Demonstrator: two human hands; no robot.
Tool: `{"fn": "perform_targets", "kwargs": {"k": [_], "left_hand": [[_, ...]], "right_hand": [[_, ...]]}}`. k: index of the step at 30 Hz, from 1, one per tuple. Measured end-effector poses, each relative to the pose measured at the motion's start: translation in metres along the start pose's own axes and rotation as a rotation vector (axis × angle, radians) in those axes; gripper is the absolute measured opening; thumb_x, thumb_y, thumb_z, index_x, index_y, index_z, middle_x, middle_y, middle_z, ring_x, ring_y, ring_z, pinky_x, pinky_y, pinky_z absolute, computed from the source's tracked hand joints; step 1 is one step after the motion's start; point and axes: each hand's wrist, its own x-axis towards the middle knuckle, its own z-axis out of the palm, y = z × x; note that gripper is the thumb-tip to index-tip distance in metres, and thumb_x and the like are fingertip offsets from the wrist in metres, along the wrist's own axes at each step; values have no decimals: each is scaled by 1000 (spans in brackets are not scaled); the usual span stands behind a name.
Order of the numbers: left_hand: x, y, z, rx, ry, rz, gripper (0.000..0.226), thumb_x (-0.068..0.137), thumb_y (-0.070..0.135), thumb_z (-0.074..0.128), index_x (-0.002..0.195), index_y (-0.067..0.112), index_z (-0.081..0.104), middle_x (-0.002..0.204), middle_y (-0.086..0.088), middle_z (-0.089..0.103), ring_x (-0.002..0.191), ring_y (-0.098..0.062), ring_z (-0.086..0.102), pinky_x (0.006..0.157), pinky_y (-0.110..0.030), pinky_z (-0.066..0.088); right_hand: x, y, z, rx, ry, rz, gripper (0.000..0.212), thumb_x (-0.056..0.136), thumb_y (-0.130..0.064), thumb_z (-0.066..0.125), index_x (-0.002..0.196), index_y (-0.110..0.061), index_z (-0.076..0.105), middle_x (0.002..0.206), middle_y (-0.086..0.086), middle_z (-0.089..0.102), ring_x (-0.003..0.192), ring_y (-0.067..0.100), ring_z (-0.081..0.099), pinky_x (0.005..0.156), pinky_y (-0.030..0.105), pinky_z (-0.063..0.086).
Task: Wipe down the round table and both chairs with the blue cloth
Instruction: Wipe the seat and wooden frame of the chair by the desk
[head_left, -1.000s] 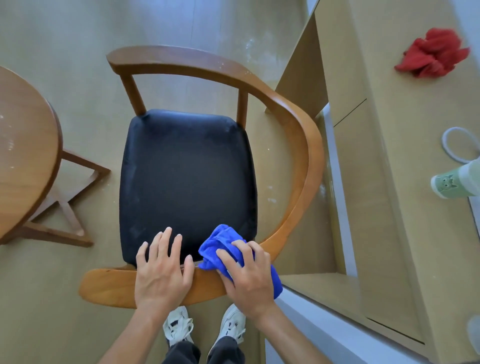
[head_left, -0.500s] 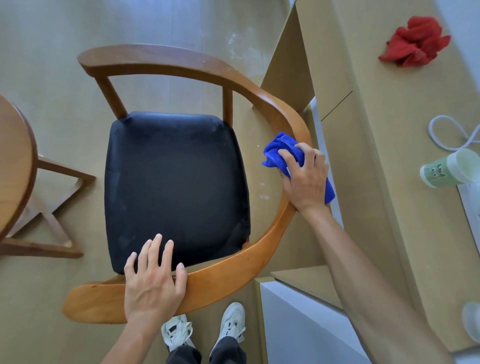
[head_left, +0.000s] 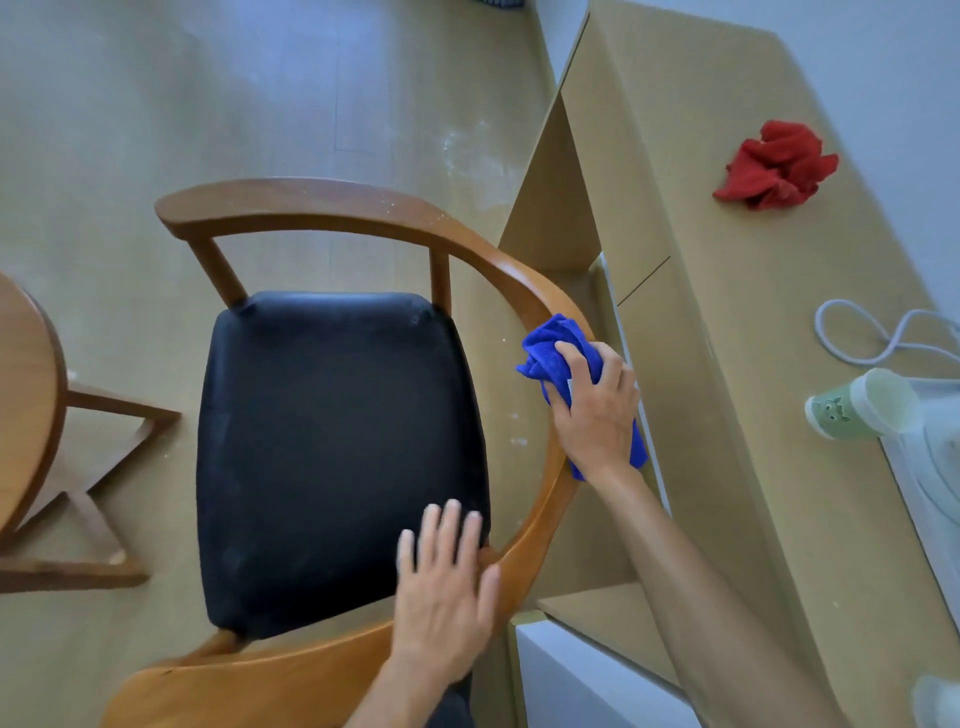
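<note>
A wooden chair (head_left: 332, 205) with a curved back rail and a black seat (head_left: 337, 457) stands below me. My right hand (head_left: 595, 410) grips the bunched blue cloth (head_left: 550, 348) and presses it onto the right side of the curved rail. My left hand (head_left: 447, 592) lies flat with straight fingers on the near part of the rail, its fingertips over the seat's edge. The round wooden table (head_left: 26, 405) shows only as an edge at the far left. One chair alone is in view.
A long tan counter (head_left: 727, 364) runs along the right, close to the chair's rail. On it lie a red cloth (head_left: 776, 166), a white cable (head_left: 878, 332) and a green-and-white cup (head_left: 862, 402). The table's wooden base (head_left: 104, 467) spreads on the floor at left.
My right hand has carried the blue cloth from the near rail up along the right side of the rail. My left hand has slid to the right along the near rail.
</note>
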Motion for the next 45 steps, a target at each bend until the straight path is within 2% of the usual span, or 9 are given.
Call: {"fn": "perform_targets", "kwargs": {"k": [8, 12, 14, 19, 26, 33, 38, 42, 45], "left_hand": [[113, 98, 17, -73, 85, 174, 68, 91, 43, 40, 149, 9, 31, 154, -19, 30, 141, -36, 31, 109, -56, 34], [160, 112, 11, -10, 258, 228, 64, 85, 29, 48, 146, 11, 39, 151, -25, 31, 141, -39, 27, 110, -60, 30], [168, 110, 11, 69, 316, 378, 62, 82, 24, 51, 141, 9, 45, 150, -19, 36, 141, -36, 30, 109, -59, 33], [185, 97, 8, 237, 302, 643, 57, 80, 31, 43, 134, 15, 56, 149, -9, 42, 143, -28, 30, 115, -53, 21], [185, 95, 21, 237, 329, 656, 62, 72, 38, 50, 129, 14, 53, 146, -8, 42, 145, -34, 21, 116, -56, 16], [193, 96, 23, 206, 483, 633, 38, 89, 26, 35, 101, 28, 71, 128, 3, 64, 133, -22, 47, 104, -44, 44], [202, 95, 14, 105, 468, 595, 26, 87, 31, 50, 85, 34, 76, 112, 13, 70, 121, -11, 57, 90, -33, 54], [200, 91, -10, -67, 347, 602, 32, 96, 31, 38, 100, 36, 69, 117, 16, 68, 122, -8, 56, 100, -32, 49], [202, 55, -37, -434, 469, 549, 24, 92, 22, 45, 115, 22, 53, 139, -2, 55, 136, -21, 43, 110, -38, 39]], "right_hand": [[136, 17, 20, 91, -346, -278, 44, 91, -43, 56, 132, -30, 48, 128, 6, 46, 108, 28, 44, 87, 43, 42], [170, 12, 34, 226, -481, -294, 42, 91, -42, 55, 132, -33, 47, 125, 2, 46, 108, 23, 43, 93, 42, 41], [168, 13, 31, 258, -475, -294, 42, 90, -42, 56, 130, -34, 48, 125, 1, 46, 108, 23, 43, 93, 43, 41], [143, 30, 14, 348, -461, -364, 40, 87, -38, 62, 126, -31, 55, 129, 2, 45, 109, 26, 42, 93, 45, 40], [200, -7, 55, 54, -467, -603, 43, 90, -46, 56, 131, -35, 47, 133, 3, 42, 109, 26, 42, 86, 40, 43], [216, -20, 63, 38, -537, -679, 40, 87, -44, 59, 125, -34, 51, 129, 3, 41, 109, 24, 41, 85, 38, 42], [199, 12, 44, 117, -565, -773, 33, 84, -38, 65, 116, -29, 59, 124, 8, 49, 102, 27, 48, 79, 45, 49], [234, -40, 71, -26, -519, -911, 38, 88, -40, 61, 124, -28, 58, 128, 13, 48, 105, 32, 47, 88, 43, 45], [243, -53, 84, 5, -500, -878, 54, 85, -44, 62, 135, -25, 52, 124, 16, 50, 104, 32, 49, 93, 41, 45]]}}
